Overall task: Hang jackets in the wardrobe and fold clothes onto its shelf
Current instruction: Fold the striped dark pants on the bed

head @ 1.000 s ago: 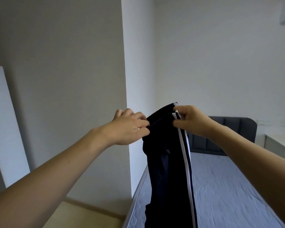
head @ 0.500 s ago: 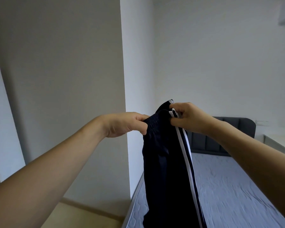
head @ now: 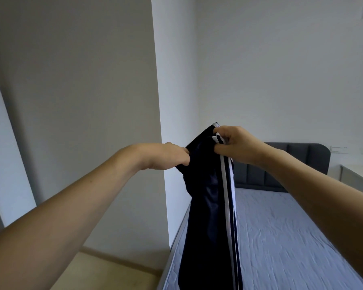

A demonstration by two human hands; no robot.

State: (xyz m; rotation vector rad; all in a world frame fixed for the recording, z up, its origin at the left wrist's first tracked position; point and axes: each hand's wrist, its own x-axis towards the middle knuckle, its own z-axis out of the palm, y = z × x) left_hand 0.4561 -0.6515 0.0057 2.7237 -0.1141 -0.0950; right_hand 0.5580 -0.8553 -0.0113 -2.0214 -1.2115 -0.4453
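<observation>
Left hand point(head: 168, 156) and right hand point(head: 235, 143) pinching trousers point(head: 208, 206) waistband, legs hanging straight down

Dark navy track trousers with white side stripes point(head: 208, 195) hang between the left hand point(head: 166, 156) and right hand point(head: 237, 144), over the near-left edge of the grey-sheeted bed point(head: 291, 237); its dark padded headboard point(head: 298, 162) stands behind, against the wall.

left hand point(head: 166, 156) | rolled palm-down, dropped | waistband point(head: 199, 143) now slanted
</observation>
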